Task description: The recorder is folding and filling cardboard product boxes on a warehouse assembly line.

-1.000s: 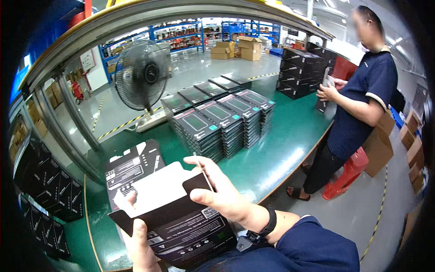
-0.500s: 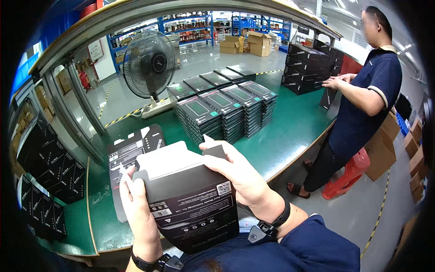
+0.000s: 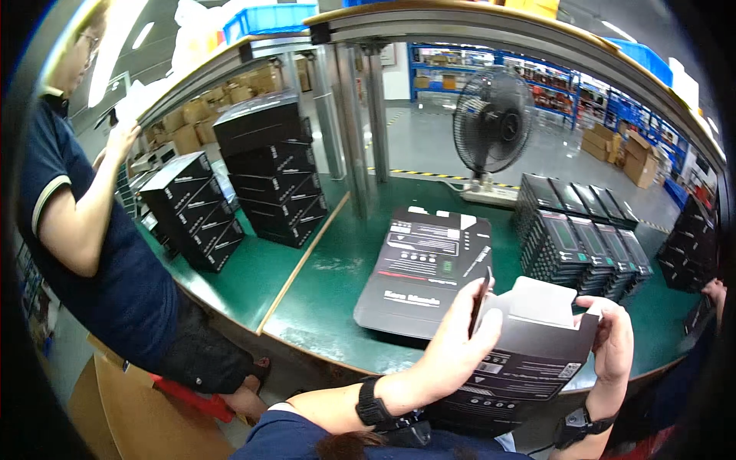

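A black cardboard carton [image 3: 529,345] with white print is held up near my body, its white inside flap [image 3: 540,301] raised at the top. My left hand [image 3: 464,330] grips its left side, fingers and thumb around the left flap. Around the upper right corner is my right hand [image 3: 613,337], closed on the carton's edge. The carton's lower part is partly hidden behind my left forearm. Beside it on the green table, a pile of flat, unfolded black cartons [image 3: 414,276] lies left of and beyond my hands.
Stacks of thin dark boxes [image 3: 575,245] stand right of a black fan [image 3: 494,130]. Black cartons [image 3: 272,176] are stacked left, beyond a wooden divider strip [image 3: 307,264] on the green table [image 3: 307,337]. One person [image 3: 115,230] stands at left; another's hand [image 3: 714,291] shows at right.
My view has swung left, so the table things sit farther right and a person at the left has come into sight. Both hands still hold the carton.
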A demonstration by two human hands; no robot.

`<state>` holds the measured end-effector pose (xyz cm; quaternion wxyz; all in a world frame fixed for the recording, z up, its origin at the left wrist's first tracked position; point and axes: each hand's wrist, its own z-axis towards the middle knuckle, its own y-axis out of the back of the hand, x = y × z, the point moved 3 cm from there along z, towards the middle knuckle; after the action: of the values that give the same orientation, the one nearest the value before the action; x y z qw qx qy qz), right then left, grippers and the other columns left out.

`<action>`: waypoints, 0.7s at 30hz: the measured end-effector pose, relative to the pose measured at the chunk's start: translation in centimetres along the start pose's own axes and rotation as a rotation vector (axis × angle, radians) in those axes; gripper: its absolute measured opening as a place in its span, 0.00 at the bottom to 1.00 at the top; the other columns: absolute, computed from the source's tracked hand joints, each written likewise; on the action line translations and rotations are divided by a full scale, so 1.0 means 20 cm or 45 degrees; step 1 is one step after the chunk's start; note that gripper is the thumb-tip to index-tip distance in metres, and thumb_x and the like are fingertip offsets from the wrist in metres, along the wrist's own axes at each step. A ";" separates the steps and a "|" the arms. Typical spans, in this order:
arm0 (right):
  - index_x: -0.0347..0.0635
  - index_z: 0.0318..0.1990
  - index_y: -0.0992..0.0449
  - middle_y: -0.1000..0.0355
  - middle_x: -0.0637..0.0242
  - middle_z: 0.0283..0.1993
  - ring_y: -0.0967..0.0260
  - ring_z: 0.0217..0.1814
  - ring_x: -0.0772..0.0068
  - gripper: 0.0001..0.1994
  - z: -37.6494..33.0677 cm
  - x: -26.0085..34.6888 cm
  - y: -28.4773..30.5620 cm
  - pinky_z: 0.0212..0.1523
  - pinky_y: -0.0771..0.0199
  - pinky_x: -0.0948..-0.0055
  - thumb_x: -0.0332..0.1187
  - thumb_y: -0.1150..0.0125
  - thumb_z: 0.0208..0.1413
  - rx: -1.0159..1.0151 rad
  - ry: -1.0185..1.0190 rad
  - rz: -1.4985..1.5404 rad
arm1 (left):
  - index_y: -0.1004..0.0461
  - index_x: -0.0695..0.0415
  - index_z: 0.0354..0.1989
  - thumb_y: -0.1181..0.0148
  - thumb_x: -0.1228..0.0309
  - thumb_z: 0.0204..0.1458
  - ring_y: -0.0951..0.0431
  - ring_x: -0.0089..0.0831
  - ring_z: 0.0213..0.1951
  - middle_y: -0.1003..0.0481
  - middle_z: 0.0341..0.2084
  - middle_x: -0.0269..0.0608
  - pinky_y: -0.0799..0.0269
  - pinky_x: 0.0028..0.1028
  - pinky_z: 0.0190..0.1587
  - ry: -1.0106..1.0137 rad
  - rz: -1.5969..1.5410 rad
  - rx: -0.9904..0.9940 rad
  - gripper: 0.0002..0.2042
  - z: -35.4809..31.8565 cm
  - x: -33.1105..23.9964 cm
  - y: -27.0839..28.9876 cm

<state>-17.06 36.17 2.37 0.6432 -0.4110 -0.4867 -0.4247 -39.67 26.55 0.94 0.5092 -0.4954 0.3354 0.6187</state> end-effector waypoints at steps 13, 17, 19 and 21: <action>0.28 0.57 0.41 0.32 0.57 0.44 0.32 0.42 0.73 0.27 -0.10 -0.09 -0.29 0.44 0.32 0.77 0.30 0.51 0.47 -0.123 0.039 0.156 | 0.51 0.61 0.60 0.50 0.81 0.50 0.34 0.27 0.51 0.37 0.49 0.43 0.38 0.26 0.54 -0.027 -0.029 -0.132 0.28 0.01 0.06 0.08; 0.31 0.57 0.40 0.33 0.60 0.41 0.32 0.41 0.71 0.31 -0.10 -0.05 -0.32 0.45 0.31 0.77 0.26 0.49 0.39 -0.166 0.009 0.270 | 0.47 0.59 0.58 0.50 0.83 0.49 0.30 0.24 0.45 0.35 0.45 0.41 0.34 0.22 0.46 -0.081 -0.134 -0.268 0.26 0.00 0.02 0.09; 0.32 0.57 0.40 0.33 0.60 0.40 0.32 0.41 0.72 0.31 -0.10 -0.06 -0.32 0.45 0.31 0.77 0.26 0.49 0.38 -0.203 0.042 0.202 | 0.43 0.59 0.56 0.50 0.84 0.49 0.29 0.23 0.44 0.32 0.42 0.39 0.33 0.21 0.45 0.037 -0.019 -0.161 0.24 0.00 0.03 0.10; 0.32 0.57 0.40 0.33 0.60 0.40 0.33 0.41 0.72 0.32 -0.10 -0.04 -0.33 0.46 0.33 0.76 0.25 0.48 0.37 -0.209 0.027 0.210 | 0.37 0.60 0.51 0.47 0.83 0.50 0.29 0.22 0.44 0.29 0.41 0.38 0.33 0.22 0.46 -0.144 -0.092 -0.185 0.19 -0.01 0.04 0.09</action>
<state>-22.80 32.34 2.04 0.6454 -0.4964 -0.4079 -0.4131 -41.37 26.24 -0.06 0.5122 -0.5071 0.2421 0.6496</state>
